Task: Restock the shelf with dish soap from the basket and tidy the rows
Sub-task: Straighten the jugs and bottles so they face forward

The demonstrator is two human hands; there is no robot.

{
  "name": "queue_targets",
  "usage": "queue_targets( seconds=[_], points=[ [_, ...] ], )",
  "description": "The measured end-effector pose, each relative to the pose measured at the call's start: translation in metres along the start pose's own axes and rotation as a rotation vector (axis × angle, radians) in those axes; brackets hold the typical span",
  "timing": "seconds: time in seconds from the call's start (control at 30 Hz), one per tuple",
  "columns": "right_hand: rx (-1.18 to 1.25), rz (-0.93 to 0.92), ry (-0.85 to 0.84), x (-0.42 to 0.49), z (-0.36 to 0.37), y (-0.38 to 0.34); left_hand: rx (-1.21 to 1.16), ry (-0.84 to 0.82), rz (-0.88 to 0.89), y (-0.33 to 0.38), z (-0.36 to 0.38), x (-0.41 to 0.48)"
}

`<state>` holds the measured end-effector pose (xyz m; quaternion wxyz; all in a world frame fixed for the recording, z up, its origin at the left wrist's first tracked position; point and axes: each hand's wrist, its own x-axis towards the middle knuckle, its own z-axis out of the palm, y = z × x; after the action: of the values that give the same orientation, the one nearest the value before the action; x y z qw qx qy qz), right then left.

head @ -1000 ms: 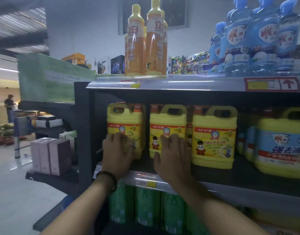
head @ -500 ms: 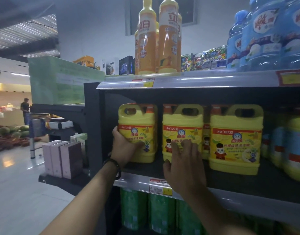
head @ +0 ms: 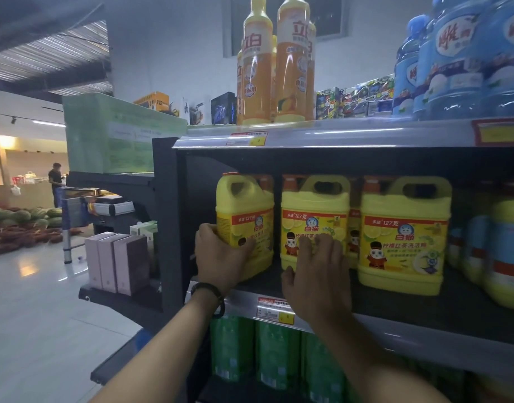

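Three yellow dish soap jugs stand in a front row on the dark middle shelf (head: 424,312). My left hand (head: 221,257) grips the lower left corner of the leftmost jug (head: 244,216), which is turned at an angle. My right hand (head: 316,274) lies with straight fingers against the front of the middle jug (head: 314,216). The right jug (head: 404,237) stands untouched, label facing out. More jugs with red caps show behind the row. The basket is out of view.
Tall orange soap bottles (head: 276,62) and big blue bottles (head: 465,56) fill the top shelf. Blue-labelled yellow jugs (head: 505,257) stand at the right. Green packs (head: 276,350) sit below. Pink boxes (head: 116,261) rest on a side ledge. A person (head: 54,181) stands far left.
My left hand has moved from the front of the leftmost jug to its left corner and turned the jug. My right hand stays on the middle jug. The view shifted left.
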<state>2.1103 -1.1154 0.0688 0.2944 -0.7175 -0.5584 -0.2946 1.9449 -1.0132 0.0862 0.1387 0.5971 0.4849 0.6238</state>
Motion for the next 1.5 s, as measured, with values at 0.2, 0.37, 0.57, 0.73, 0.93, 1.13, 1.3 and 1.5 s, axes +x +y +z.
queue_targets(
  seconds=[0.2,0.37,0.57,0.73,0.93,1.13,1.3,1.5],
  points=[
    [0.014,0.026,0.016,-0.002,-0.002,0.002,0.073,0.165,0.021,0.017,0.003,-0.016],
    [0.02,0.038,0.014,-0.001,0.0,0.001,0.133,0.195,-0.013,0.029,0.013,-0.022],
    [0.054,0.092,0.031,0.001,0.004,0.002,0.058,0.111,0.231,0.024,0.026,-0.031],
    [0.11,0.181,0.061,0.003,0.005,0.006,0.023,-0.01,0.263,0.014,0.026,-0.029],
    [0.106,0.231,0.088,0.003,0.006,0.006,0.132,-0.094,0.09,0.019,0.041,-0.017],
    [0.144,0.266,0.06,0.006,0.011,0.007,0.176,-0.216,0.138,0.019,0.055,-0.012],
    [0.198,0.264,0.064,0.006,0.015,0.008,0.378,-0.166,0.212,0.017,0.05,-0.022],
    [0.257,0.255,0.014,0.006,0.019,0.01,0.357,-0.32,0.124,-0.004,0.047,-0.023]
  ],
)
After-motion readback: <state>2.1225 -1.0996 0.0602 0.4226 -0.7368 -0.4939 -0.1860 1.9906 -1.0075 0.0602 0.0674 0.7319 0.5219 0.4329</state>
